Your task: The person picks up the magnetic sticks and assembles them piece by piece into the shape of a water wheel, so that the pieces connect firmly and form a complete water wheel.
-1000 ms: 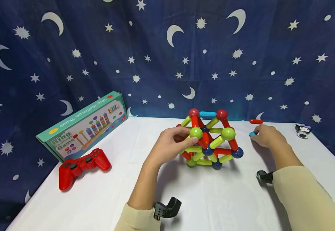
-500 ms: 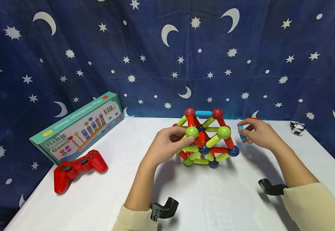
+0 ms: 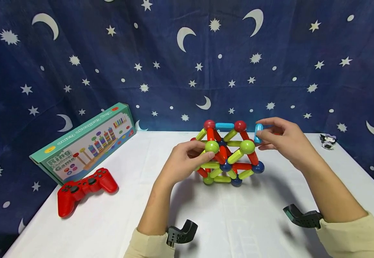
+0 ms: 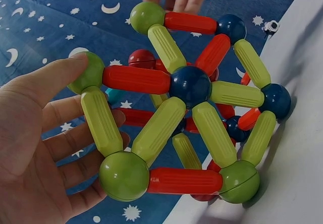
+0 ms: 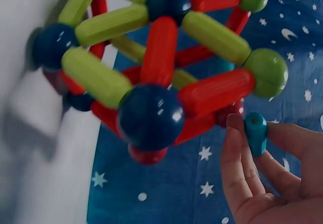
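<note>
A magnetic ball-and-stick structure (image 3: 225, 166) of red, green and dark blue balls joined by red and lime rods stands on the white table. One light blue rod (image 3: 224, 126) spans two red balls at its top. My left hand (image 3: 187, 161) grips the structure's left side, the thumb on a green ball (image 4: 92, 73) in the left wrist view. Between thumb and fingers my right hand (image 3: 283, 139) pinches a loose light blue magnetic rod (image 5: 256, 134), held upright just right of the structure's upper right balls.
A red game controller (image 3: 87, 190) lies at the left, before a green ring game box (image 3: 87, 143). Toward the back right edge sits a small black-and-white figurine (image 3: 328, 141). A dark blue star-patterned cloth (image 3: 161, 96) hangs behind the white table (image 3: 238, 222).
My right hand has lifted the light blue rod off the table at the right and carried it left to beside the structure. The left hand keeps its grip. The head view has shifted slightly.
</note>
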